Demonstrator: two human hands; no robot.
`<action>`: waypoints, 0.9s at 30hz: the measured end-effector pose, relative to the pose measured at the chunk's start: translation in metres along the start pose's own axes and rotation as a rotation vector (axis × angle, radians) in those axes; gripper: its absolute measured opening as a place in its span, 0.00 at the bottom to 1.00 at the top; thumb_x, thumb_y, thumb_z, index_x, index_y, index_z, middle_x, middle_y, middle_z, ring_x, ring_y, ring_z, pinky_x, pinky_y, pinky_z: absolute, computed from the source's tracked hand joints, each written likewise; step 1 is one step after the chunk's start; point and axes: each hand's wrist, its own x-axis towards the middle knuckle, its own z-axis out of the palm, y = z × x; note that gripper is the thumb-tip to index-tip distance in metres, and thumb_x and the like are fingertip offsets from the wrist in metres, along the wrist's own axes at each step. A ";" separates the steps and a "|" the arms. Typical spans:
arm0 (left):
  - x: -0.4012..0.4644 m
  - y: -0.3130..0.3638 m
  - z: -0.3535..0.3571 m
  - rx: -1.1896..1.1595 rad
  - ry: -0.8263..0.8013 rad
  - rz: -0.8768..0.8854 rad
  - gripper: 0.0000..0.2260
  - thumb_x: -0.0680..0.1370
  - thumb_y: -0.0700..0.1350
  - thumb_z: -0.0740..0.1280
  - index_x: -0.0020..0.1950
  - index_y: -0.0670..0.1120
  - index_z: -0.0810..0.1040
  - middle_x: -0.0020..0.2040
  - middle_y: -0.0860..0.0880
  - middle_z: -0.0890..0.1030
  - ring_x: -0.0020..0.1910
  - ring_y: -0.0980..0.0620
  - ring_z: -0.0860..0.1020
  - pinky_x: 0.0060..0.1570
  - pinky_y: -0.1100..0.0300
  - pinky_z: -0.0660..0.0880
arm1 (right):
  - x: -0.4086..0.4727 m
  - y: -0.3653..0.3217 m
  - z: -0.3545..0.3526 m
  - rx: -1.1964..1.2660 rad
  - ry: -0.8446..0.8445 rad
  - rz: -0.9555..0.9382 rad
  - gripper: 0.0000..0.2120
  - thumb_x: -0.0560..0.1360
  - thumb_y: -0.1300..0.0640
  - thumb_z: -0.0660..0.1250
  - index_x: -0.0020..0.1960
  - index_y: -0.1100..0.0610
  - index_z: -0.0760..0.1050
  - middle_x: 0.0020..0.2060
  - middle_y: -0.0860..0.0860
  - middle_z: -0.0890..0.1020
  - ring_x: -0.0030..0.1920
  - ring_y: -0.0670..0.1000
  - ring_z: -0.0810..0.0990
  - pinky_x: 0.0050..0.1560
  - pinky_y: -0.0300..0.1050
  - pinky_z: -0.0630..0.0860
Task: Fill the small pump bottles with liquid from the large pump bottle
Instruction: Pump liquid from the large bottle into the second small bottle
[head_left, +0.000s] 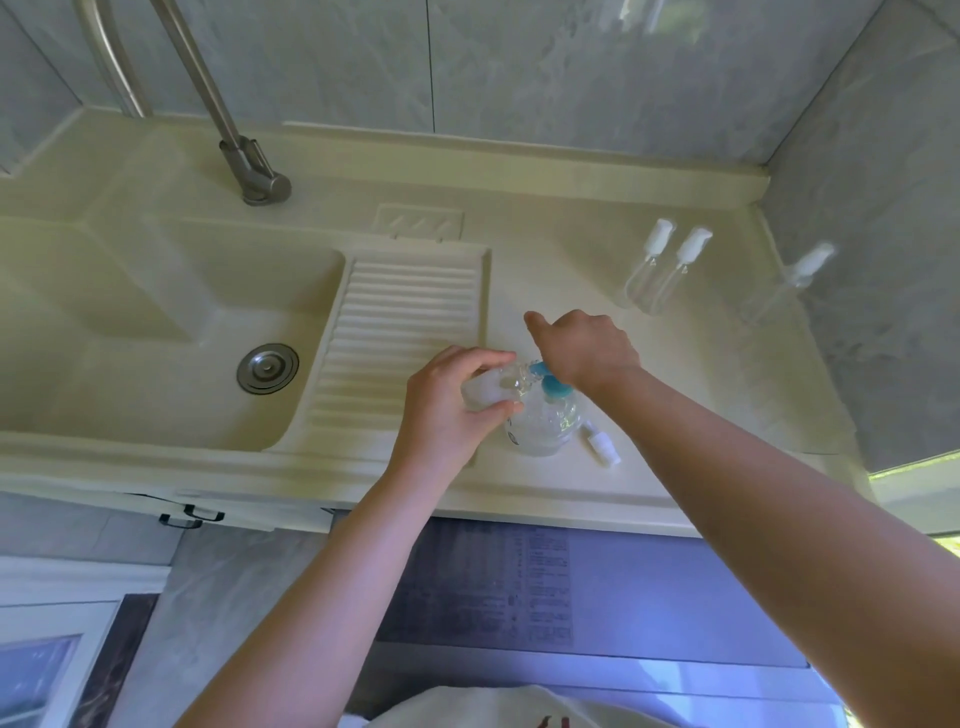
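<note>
Three small pump bottles stand capped toward the back right of the tabletop (571, 493): a pair (662, 270) side by side and touching, and a third (789, 283) apart from them, close to the right wall. A fourth small bottle (491, 389) is held tilted in the left hand (447, 410), whose fingers are curled round it, its open mouth brought up against the blue spout of the large pump bottle (545, 421). That large clear bottle stands on the tabletop near the front edge, just right of the ribbed washboard (395, 332). Its blue pump head (553, 387) is pressed on by the right hand (587, 348), fingers curled under, thumb stuck out leftward; much of the pump is hidden beneath that hand. A loose white pump cap (602, 447) lies on the tabletop just right of the large bottle. The sink basin (130, 332) with its drain (267, 366) is seen to the left, the faucet (244, 156) behind it.
</note>
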 end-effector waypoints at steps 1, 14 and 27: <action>0.000 0.000 0.001 0.006 -0.003 -0.002 0.20 0.65 0.40 0.80 0.56 0.51 0.83 0.51 0.56 0.82 0.51 0.62 0.79 0.54 0.75 0.67 | 0.000 0.001 0.002 0.000 0.011 0.002 0.24 0.79 0.40 0.51 0.36 0.56 0.71 0.36 0.54 0.75 0.43 0.60 0.76 0.44 0.47 0.69; 0.002 0.001 -0.004 0.019 -0.010 0.011 0.21 0.65 0.40 0.81 0.56 0.50 0.83 0.51 0.56 0.82 0.52 0.62 0.79 0.55 0.74 0.68 | -0.002 -0.002 -0.005 -0.028 0.009 -0.029 0.31 0.80 0.33 0.45 0.39 0.56 0.71 0.36 0.53 0.73 0.46 0.59 0.75 0.47 0.49 0.70; 0.001 0.001 -0.002 0.026 -0.024 0.008 0.21 0.65 0.41 0.81 0.56 0.51 0.83 0.51 0.57 0.81 0.51 0.61 0.79 0.55 0.75 0.68 | -0.002 0.002 -0.001 -0.018 0.044 -0.031 0.35 0.79 0.31 0.43 0.45 0.57 0.75 0.37 0.53 0.73 0.47 0.60 0.74 0.48 0.49 0.69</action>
